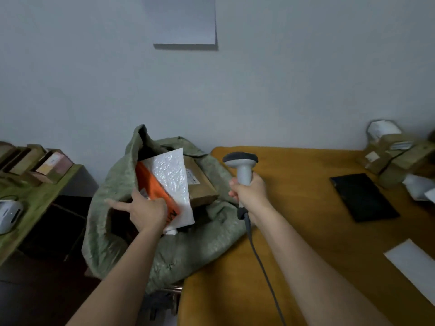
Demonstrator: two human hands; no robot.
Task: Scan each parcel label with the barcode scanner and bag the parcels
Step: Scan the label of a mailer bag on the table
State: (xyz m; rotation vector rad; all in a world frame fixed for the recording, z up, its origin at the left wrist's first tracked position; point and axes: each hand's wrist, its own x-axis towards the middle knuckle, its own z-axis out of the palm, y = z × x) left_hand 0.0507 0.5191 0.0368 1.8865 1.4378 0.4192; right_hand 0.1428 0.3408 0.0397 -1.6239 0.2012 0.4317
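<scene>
A large green woven sack [179,250] stands open beside the yellow table [301,231]. Inside its mouth lie an orange parcel [153,184], a white bubble mailer [174,182] and a brown cardboard box [202,187] bearing a label. My left hand [146,210] is at the sack's mouth and holds the lower edge of the orange parcel, index finger pointing left. My right hand [249,191] grips the handle of a grey barcode scanner [242,165], held upright above the table's left edge; its cable trails down along my forearm.
A pile of cardboard and white parcels [393,154] sits at the table's far right, with a black flat item [362,196] and a white sheet [414,262] nearer. Left, a green shelf [35,201] carries boxes [51,165] and a white device [9,215].
</scene>
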